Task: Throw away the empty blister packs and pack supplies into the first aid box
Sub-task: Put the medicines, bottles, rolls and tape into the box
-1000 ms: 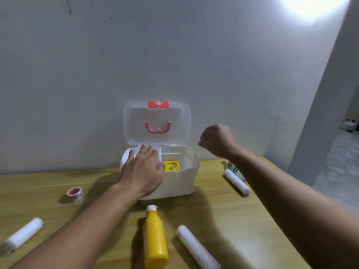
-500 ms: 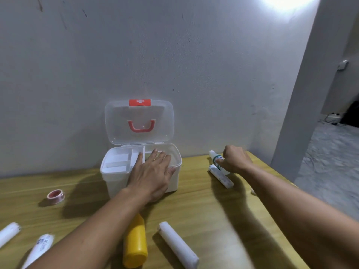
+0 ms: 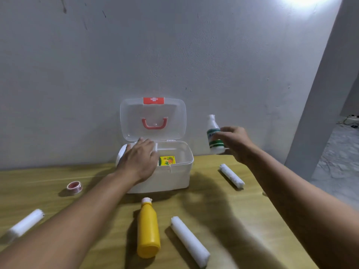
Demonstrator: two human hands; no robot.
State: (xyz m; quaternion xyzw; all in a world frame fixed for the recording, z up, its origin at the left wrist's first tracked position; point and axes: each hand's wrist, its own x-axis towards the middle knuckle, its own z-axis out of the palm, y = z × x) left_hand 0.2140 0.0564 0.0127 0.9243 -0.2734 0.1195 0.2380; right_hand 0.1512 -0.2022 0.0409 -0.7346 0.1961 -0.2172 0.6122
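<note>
The white first aid box (image 3: 174, 177) stands open against the wall, its clear lid (image 3: 174, 117) with a red handle upright. A small yellow packet (image 3: 167, 160) lies inside. My left hand (image 3: 138, 160) rests flat on the box's left rim, covering that side. My right hand (image 3: 236, 142) holds a small white bottle with a green label (image 3: 213, 135) upright in the air, to the right of the box and above the table. A yellow bottle (image 3: 148, 230) lies in front of the box.
White gauze rolls lie on the wooden table at the right (image 3: 231, 176), front middle (image 3: 189, 241) and front left (image 3: 25, 223). A red tape roll (image 3: 74, 186) sits left of the box. The table's right edge drops to a grey floor beside a pillar (image 3: 320, 94).
My right hand picked the white and green bottle off the table at the right and lifted it up toward the box. My left hand stayed on the box.
</note>
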